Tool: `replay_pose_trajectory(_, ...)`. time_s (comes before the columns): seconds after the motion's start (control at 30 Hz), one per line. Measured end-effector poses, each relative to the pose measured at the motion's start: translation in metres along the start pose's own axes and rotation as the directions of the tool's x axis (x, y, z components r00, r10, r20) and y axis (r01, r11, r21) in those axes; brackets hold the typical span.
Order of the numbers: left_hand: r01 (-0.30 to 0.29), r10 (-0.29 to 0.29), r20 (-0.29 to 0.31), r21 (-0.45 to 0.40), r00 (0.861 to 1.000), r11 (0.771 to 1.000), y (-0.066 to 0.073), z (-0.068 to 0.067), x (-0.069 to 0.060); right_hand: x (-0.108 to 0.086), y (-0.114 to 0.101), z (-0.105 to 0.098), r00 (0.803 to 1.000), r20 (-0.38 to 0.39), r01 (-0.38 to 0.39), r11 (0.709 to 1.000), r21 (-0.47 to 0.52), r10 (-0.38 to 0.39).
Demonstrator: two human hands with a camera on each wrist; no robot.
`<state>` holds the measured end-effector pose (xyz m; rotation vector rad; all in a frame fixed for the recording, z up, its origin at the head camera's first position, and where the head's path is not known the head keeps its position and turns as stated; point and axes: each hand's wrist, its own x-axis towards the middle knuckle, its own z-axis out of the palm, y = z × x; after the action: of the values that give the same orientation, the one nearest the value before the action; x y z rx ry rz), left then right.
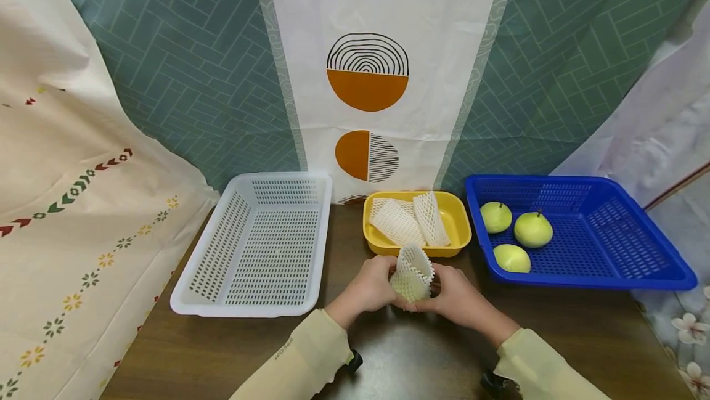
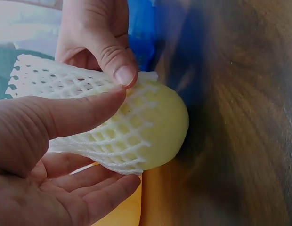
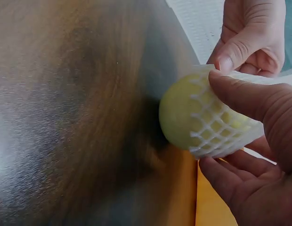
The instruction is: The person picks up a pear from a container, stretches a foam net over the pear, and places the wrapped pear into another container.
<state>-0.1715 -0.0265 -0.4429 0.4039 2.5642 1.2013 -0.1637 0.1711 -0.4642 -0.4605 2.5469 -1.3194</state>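
Note:
A pale yellow-green pear [image 2: 173, 123] sits on the table inside a white foam net sleeve [image 1: 413, 272], its lower end bare. The sleeve's open top stands up above the fruit. My left hand [image 1: 373, 284] grips the sleeve and pear from the left, and my right hand [image 1: 456, 294] holds them from the right. Both thumbs meet at the sleeve's lower edge on the near side, as the left wrist view shows. Seen from the right wrist, the net [image 3: 214, 129] covers most of the pear [image 3: 175, 113], and fingers curve round its far side.
Just behind the hands, a yellow tray [image 1: 461, 236] holds more foam net sleeves [image 1: 396, 221]. To the right, a blue basket [image 1: 588, 280] contains three pears [image 1: 533, 230]. At left stands a white basket [image 1: 266, 258] with a bare slotted floor. Patterned cloth [image 1: 211, 79] hangs behind.

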Motion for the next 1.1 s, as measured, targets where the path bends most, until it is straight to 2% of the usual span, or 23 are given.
replay_pose_trajectory(0.2, -0.011, 0.012, -0.017, 0.01, 1.0, 1.0, -0.004, -0.002, 0.002, 0.006, 0.001, 0.003, 1.0, 0.001, 0.002, 1.0, 0.003, -0.002)
replay_pose_trajectory(0.37, 0.011, -0.011, -0.011, 0.002, 1.0, 1.0, -0.006, -0.002, 0.003, 0.007, 0.001, 0.004, 1.0, 0.017, -0.019, 1.0, -0.003, 0.019)
replay_pose_trajectory(0.6, 0.04, -0.04, -0.011, 0.018, 0.999, 0.999, -0.012, 0.001, 0.004, 0.007, 0.006, 0.009, 0.998, -0.011, -0.061, 0.994, -0.088, 0.061)
replay_pose_trajectory(0.8, 0.057, -0.057, -0.009, 0.022, 0.998, 0.998, -0.017, 0.004, 0.002, 0.007, 0.009, 0.01, 0.999, 0.014, -0.034, 0.993, -0.109, 0.036)
replay_pose_trajectory(0.93, 0.059, -0.059, -0.003, 0.016, 0.998, 0.998, -0.016, 0.002, 0.0, 0.007, 0.007, 0.002, 1.0, 0.03, -0.003, 0.999, -0.034, 0.004)
replay_pose_trajectory(1.03, 0.043, -0.043, -0.012, 0.019, 0.999, 0.999, -0.012, -0.002, -0.002, 0.009, 0.003, -0.007, 0.999, 0.046, 0.003, 0.998, 0.058, -0.006)
replay_pose_trajectory(1.1, 0.021, -0.021, -0.021, 0.022, 1.0, 1.0, -0.009, -0.005, -0.003, 0.01, 0.001, -0.012, 0.998, 0.055, 0.003, 0.997, 0.083, -0.007)
